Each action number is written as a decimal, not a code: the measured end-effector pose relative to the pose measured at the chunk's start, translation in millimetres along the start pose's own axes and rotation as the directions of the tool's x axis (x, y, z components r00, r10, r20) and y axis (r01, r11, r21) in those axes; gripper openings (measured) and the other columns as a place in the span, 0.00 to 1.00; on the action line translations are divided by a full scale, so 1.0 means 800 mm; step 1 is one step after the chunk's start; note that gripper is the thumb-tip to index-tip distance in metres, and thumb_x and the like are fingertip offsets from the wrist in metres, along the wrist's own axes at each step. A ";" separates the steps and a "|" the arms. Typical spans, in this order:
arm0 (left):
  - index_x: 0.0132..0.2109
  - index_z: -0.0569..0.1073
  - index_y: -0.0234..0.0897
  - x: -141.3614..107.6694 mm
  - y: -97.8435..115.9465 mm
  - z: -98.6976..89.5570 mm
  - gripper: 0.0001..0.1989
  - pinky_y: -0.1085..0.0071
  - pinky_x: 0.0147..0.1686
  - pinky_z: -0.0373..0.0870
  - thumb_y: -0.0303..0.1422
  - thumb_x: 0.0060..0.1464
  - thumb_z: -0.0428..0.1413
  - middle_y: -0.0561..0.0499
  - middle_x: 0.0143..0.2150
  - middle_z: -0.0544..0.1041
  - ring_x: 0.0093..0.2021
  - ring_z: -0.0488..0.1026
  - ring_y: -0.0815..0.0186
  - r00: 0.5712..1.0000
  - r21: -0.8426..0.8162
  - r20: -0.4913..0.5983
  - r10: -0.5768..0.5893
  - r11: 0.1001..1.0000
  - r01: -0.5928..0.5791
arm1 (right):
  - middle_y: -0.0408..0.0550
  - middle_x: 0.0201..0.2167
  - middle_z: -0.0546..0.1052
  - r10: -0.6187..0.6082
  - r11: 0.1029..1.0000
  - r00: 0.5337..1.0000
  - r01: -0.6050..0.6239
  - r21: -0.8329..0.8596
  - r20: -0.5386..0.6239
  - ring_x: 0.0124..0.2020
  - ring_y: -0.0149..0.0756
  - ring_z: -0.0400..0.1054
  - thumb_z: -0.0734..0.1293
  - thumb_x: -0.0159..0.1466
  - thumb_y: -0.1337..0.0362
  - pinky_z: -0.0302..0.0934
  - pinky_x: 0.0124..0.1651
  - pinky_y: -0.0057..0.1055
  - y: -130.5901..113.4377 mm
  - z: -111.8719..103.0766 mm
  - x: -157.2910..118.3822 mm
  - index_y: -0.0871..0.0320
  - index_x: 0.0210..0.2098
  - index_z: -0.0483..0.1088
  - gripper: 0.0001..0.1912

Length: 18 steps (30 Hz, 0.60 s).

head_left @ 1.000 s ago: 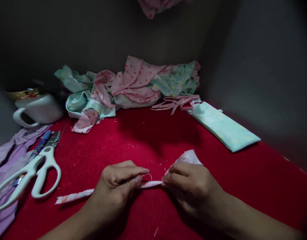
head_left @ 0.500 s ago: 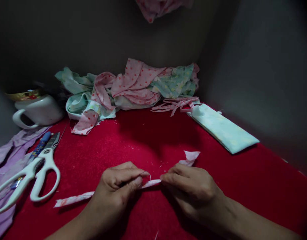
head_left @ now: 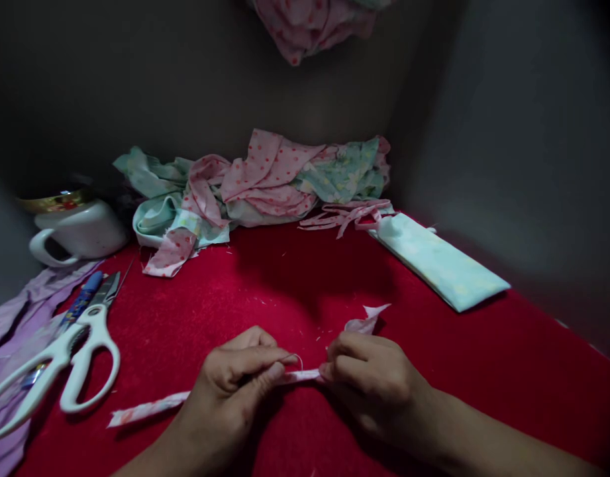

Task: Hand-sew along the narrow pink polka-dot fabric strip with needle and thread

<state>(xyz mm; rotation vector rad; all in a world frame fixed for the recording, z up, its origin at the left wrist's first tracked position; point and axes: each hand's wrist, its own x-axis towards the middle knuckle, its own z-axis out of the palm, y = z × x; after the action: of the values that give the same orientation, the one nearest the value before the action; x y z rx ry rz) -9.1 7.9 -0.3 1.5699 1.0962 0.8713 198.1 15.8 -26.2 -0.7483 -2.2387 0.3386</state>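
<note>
While one narrow cloth strip runs crosswise over the red tabletop, its free end pointing left and slightly nearer the person, the left hand pinches it beside a thread loop and the right hand pinches it farther along. Leftward lie one pair of scissors and one mug. Compared with a second ago, the flap past the right hand shows smaller.
</note>
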 end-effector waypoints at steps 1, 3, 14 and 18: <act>0.33 0.80 0.38 0.001 0.000 0.000 0.10 0.76 0.24 0.59 0.29 0.54 0.53 0.52 0.25 0.67 0.27 0.65 0.70 1.000 -0.008 -0.010 -0.017 1.000 0.017 | 0.48 0.22 0.68 0.001 1.000 1.000 -0.001 -0.011 0.006 0.22 0.28 0.57 0.58 0.62 0.76 0.50 0.24 0.26 0.000 0.000 0.000 0.63 0.21 0.67 0.14; 0.33 0.80 0.38 0.002 0.001 -0.001 0.10 0.75 0.23 0.58 0.30 0.53 0.53 0.51 0.25 0.68 0.26 0.64 0.69 0.999 -0.019 -0.018 -0.051 0.999 0.051 | 0.46 0.20 0.66 0.016 0.999 1.000 -0.015 -0.038 0.024 0.21 0.28 0.55 0.58 0.62 0.75 0.47 0.23 0.27 -0.001 -0.001 -0.001 0.63 0.21 0.67 0.15; 0.30 0.79 0.36 0.001 0.001 -0.002 0.08 0.77 0.20 0.55 0.32 0.51 0.55 0.55 0.23 0.65 0.21 0.61 0.73 0.994 -0.030 0.016 -0.104 0.994 0.105 | 0.43 0.20 0.62 0.136 0.988 0.986 -0.127 -0.090 0.099 0.20 0.27 0.49 0.58 0.64 0.73 0.40 0.23 0.27 -0.007 0.000 -0.004 0.62 0.30 0.72 0.12; 0.29 0.77 0.36 -0.001 0.000 -0.006 0.10 0.76 0.23 0.57 0.32 0.53 0.53 0.54 0.24 0.65 0.24 0.63 0.71 0.998 -0.015 0.009 -0.064 0.998 0.065 | 0.44 0.20 0.61 0.070 0.995 0.996 -0.066 -0.080 0.052 0.20 0.28 0.49 0.57 0.63 0.75 0.40 0.23 0.28 -0.006 -0.001 -0.001 0.63 0.26 0.71 0.14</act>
<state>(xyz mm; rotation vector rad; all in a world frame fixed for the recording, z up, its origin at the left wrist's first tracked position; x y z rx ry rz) -13.6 8.8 0.6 1.5162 1.1254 0.8271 196.9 11.5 -23.9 -0.8676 -2.2930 0.3092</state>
